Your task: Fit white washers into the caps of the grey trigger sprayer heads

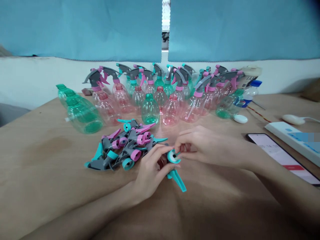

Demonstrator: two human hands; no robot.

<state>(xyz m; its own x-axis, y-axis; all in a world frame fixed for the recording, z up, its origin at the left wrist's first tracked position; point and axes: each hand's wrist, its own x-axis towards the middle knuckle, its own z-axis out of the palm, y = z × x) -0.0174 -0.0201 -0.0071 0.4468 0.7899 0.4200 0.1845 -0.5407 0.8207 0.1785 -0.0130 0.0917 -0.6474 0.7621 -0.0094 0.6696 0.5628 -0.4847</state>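
Note:
My left hand [149, 171] is closed around a spray trigger head [179, 181] with a teal collar and teal lever. The collar's open end faces up toward me, and a white disc with a dark centre hole shows inside it. My right hand [200, 146] is closed in a pinch at the collar's right rim; whatever its fingertips hold is too small to make out. Left of my hands lies a pile of loose trigger heads [128, 146], grey with pink or teal collars and levers.
Behind the pile stand pink and green bottles, some uncapped like the green bottle [150, 110], others wearing trigger heads. Green bottles [85, 115] stand at left. To the right are a phone [268, 146], a power strip [295, 138], a white oval object [240, 119] and a blue-capped bottle [250, 93].

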